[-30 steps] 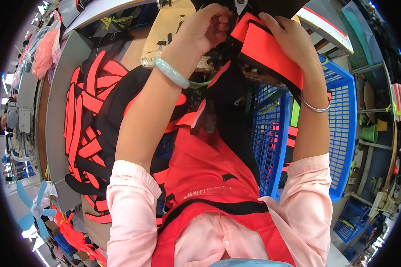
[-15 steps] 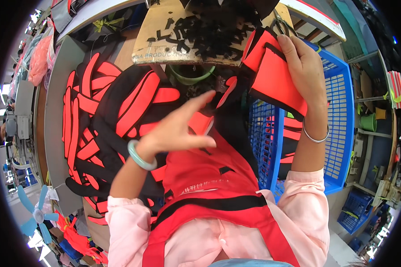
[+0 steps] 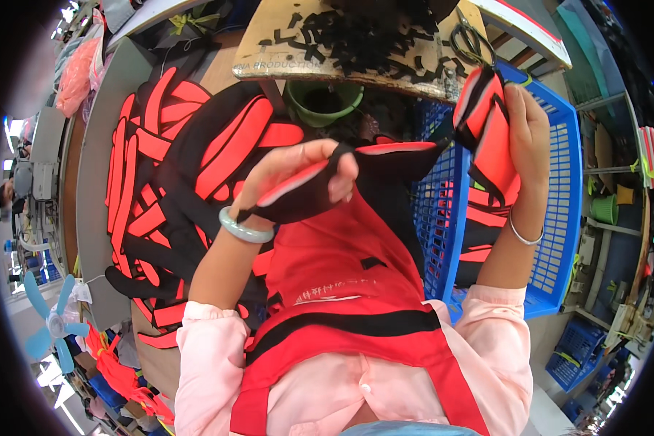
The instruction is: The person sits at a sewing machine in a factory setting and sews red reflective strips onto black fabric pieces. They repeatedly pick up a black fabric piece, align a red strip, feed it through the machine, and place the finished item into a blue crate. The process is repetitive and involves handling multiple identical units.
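Note:
My left hand [image 3: 309,163], with a pale green bangle at its wrist, is closed on a black and coral fabric strip [image 3: 305,200] in front of my red apron. A similar length of fabric [image 3: 400,150] extends to the right of those fingers; I cannot tell whether it is the same strip. My right hand [image 3: 528,134] grips a folded coral and black fabric piece [image 3: 493,145], raised over the blue basket [image 3: 559,189]. That hand's fingertips are partly hidden behind the fabric.
A heap of coral and black strips [image 3: 160,174] fills the grey-walled bin [image 3: 98,182] at left. Ahead, a wooden board [image 3: 269,51] carries small black scraps [image 3: 356,36] and scissors [image 3: 472,42]. Beneath it sits a green bowl [image 3: 323,109]. More strips lie inside the basket.
My left hand, open and blurred before, now grips a strip. The folded piece in my right hand has moved right and turned more edge-on.

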